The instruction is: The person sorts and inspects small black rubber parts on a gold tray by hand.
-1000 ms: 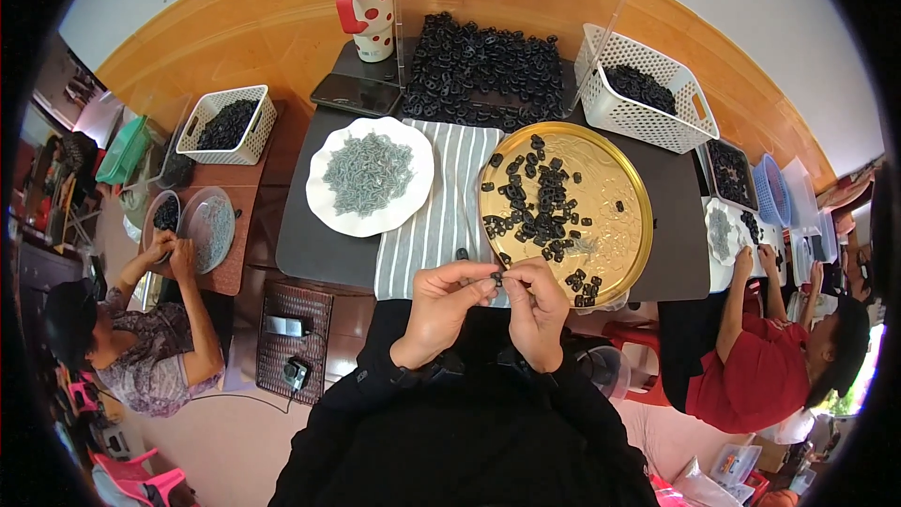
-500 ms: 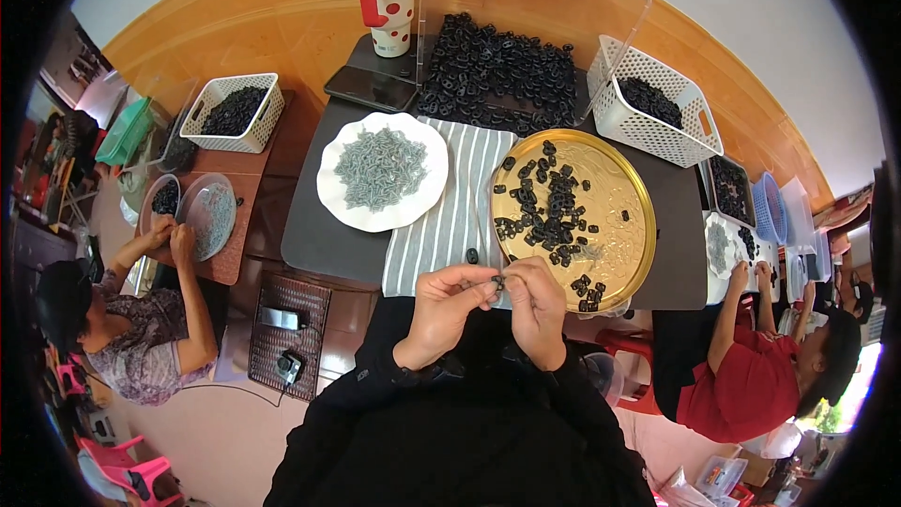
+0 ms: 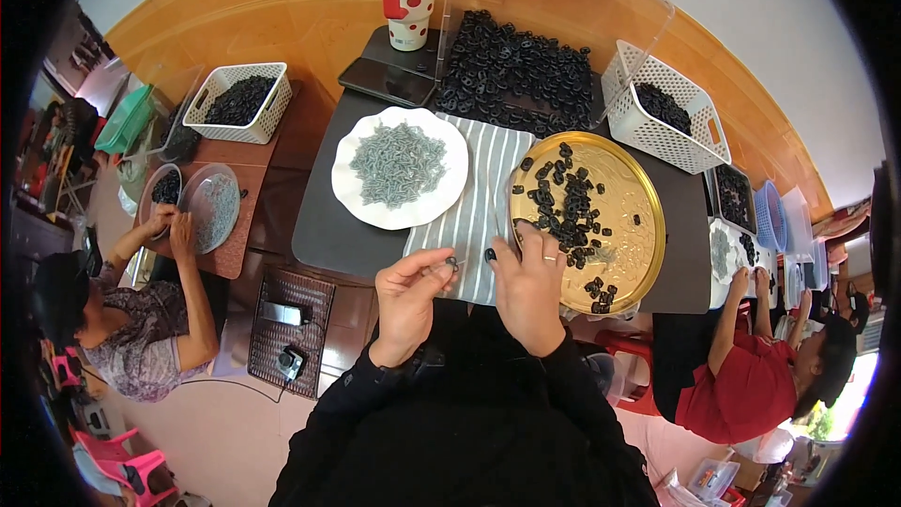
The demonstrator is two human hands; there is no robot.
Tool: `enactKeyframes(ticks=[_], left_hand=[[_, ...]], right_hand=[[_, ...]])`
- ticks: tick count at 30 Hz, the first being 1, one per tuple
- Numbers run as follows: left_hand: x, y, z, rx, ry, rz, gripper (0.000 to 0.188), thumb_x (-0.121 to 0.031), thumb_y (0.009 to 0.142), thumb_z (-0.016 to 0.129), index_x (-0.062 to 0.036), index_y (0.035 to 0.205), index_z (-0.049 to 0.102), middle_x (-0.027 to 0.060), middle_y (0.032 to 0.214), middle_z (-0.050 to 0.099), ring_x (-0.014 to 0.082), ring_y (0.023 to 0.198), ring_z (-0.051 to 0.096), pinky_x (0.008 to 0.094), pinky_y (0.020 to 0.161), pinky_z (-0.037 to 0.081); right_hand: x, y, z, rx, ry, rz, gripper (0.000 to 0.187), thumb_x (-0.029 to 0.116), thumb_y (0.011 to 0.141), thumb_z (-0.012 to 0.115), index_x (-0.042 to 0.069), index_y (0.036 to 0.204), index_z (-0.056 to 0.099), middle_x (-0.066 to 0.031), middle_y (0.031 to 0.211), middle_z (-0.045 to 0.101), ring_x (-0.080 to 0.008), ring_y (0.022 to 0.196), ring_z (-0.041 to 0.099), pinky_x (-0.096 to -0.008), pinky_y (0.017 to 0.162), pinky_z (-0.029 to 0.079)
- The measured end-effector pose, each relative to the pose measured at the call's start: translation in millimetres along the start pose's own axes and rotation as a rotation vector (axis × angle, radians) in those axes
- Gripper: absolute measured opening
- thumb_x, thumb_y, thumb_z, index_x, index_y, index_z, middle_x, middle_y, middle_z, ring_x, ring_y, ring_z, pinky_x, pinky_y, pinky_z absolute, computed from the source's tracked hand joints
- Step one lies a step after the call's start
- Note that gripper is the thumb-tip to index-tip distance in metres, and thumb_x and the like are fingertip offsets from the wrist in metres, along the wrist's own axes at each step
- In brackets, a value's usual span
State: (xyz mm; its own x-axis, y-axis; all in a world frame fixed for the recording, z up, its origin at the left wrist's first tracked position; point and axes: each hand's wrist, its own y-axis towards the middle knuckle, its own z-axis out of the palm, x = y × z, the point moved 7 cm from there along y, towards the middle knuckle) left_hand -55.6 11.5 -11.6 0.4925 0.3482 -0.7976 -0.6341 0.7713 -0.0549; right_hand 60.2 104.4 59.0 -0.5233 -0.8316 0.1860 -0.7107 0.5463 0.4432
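Sleeves (image 3: 349,404): black, framing your two bare hands at the near edge of the table.
Left hand (image 3: 408,305): raised, thumb and forefinger closed on a small dark part (image 3: 451,264) at the cloth's near end; a thin, pale bit seems to jut from it, too small to name.
Right hand (image 3: 527,291): palm down, digits bent and partly spread, overlapping the near left of the tray; whether the tips have hold of anything, you cannot tell from here.
Loose piece (image 3: 490,254): black, on the cloth at the tip of your right hand's leftmost digit. The step in hand looks like a pick-up, one part held at left, the right hand among loose ones.
Striped cloth (image 3: 488,169): grey and white, between plate and tray. A next move here would call for a light pinch on a single piece, your left grip steady.
Gold tray (image 3: 624,235): round, black pieces (image 3: 563,211) scattered mostly over its left half.
White plate (image 3: 366,210): wavy-rimmed, piled with thin grey pieces (image 3: 401,167), left of the cloth.
Black heap (image 3: 507,66): similar dark parts massed beyond the cloth, a white basket (image 3: 657,136) of more to its right.
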Motion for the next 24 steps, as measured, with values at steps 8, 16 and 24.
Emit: enactKeyframes(ticks=[8, 16, 24], left_hand=[[2, 0, -5, 0.021, -0.002, -0.007, 0.021, 0.007, 0.084, 0.060, 0.0038, 0.104, 0.066, 0.0067, 0.083, 0.065, 0.0097, 0.069, 0.058, 0.0219, 0.065, 0.046], [-1, 0, -7, 0.009, 0.013, 0.004, 0.021, 0.006, 0.084, 0.061, 0.0035, 0.104, 0.066, 0.0070, 0.085, 0.065, 0.0101, 0.072, 0.060, 0.0213, 0.065, 0.047], [-1, -6, -7, 0.002, 0.031, 0.015, 0.021, 0.006, 0.083, 0.061, 0.0039, 0.103, 0.066, 0.0069, 0.084, 0.067, 0.0100, 0.073, 0.061, 0.0211, 0.066, 0.048]], right_hand=[[5, -10, 16, 0.060, 0.144, -0.110, 0.032, 0.000, 0.062, 0.060, 0.001, 0.094, 0.064, -0.0153, 0.100, 0.053, -0.0319, 0.089, 0.049, -0.0389, 0.073, 0.040], [7, -20, 12, 0.066, 0.374, -0.243, 0.034, -0.004, 0.062, 0.058, -0.003, 0.095, 0.061, -0.0129, 0.086, 0.051, -0.0309, 0.080, 0.052, -0.0371, 0.069, 0.045], [5, -15, 5, 0.091, 0.275, -0.156, 0.027, -0.006, 0.070, 0.061, -0.001, 0.096, 0.063, -0.0123, 0.084, 0.051, -0.0300, 0.077, 0.054, -0.0379, 0.063, 0.045]])
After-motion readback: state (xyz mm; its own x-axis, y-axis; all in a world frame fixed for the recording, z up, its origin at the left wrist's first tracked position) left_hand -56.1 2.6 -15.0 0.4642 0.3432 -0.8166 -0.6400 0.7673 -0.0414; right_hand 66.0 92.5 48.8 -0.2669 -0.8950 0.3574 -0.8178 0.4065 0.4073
